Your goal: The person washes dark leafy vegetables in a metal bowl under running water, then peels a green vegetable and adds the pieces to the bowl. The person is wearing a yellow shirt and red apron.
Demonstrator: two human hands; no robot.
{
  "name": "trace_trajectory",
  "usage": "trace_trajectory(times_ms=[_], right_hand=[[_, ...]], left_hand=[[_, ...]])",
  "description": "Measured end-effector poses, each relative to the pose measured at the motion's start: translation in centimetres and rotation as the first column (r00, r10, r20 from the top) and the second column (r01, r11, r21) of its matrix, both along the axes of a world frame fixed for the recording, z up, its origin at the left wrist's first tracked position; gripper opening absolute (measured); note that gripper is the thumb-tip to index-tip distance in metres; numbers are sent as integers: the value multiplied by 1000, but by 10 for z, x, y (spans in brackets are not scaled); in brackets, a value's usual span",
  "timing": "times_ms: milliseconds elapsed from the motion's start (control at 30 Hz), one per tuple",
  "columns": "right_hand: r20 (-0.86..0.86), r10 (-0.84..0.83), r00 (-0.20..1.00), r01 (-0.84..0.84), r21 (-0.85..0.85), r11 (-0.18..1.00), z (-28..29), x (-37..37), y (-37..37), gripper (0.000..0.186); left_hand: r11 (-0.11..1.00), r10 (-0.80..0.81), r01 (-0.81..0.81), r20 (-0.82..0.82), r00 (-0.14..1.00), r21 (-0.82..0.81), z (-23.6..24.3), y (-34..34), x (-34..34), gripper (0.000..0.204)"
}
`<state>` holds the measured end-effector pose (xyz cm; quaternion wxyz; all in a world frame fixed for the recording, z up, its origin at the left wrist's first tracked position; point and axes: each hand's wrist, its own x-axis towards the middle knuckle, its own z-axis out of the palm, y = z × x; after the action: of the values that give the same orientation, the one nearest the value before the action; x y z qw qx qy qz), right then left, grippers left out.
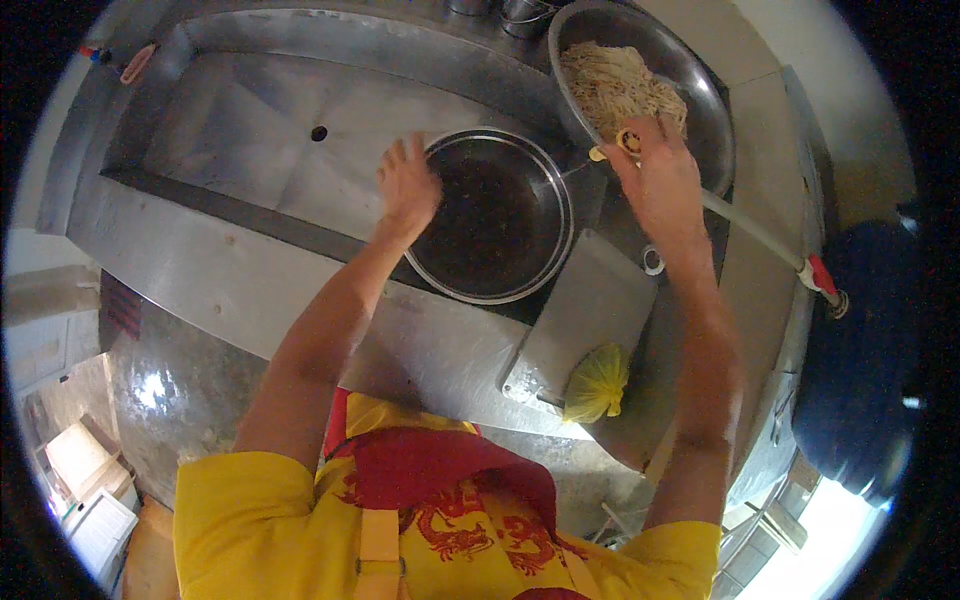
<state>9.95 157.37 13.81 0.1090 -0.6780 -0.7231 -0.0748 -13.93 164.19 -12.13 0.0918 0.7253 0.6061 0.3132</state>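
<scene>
A round, dark-bottomed pan (490,225) with a bright metal rim sits in the middle of the steel counter. My left hand (408,188) is at its left rim, fingers spread and slightly blurred; whether it touches the rim I cannot tell. My right hand (655,175) is closed around a yellow ring-ended piece (629,142), from which a thin metal rod runs toward the pan's right rim. What kind of tool it is does not show clearly. Just beyond this hand, a large steel bowl (712,120) holds pale noodles (615,85).
A shallow steel basin (240,110) with a dark hole lies left of the pan. Nearer right are a grey flat board or lid (585,300) and a knotted yellow plastic bag (597,383). A pale pole (755,232) slants at right. Metal containers (522,17) stand at the back.
</scene>
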Motion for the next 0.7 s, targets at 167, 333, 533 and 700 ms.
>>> trace_trajectory(times_ms=[167, 333, 533, 700], right_hand=[[-277, -213, 937, 298, 316, 901, -39, -28, -5, 39], [-591, -177, 787, 478, 404, 780, -166, -56, -59, 60], [-367, -493, 789, 457, -186, 870, -216, -24, -66, 54], [-611, -450, 652, 400, -228, 888, -210, -41, -48, 44]], left_hand=[[846, 55, 90, 253, 966, -526, -35, -7, -36, 47], [788, 143, 109, 352, 925, -606, -30, -1, -44, 39], [781, 82, 240, 476, 876, -576, -70, 11, -72, 48], [831, 164, 215, 596, 786, -512, -80, 20, -78, 40]])
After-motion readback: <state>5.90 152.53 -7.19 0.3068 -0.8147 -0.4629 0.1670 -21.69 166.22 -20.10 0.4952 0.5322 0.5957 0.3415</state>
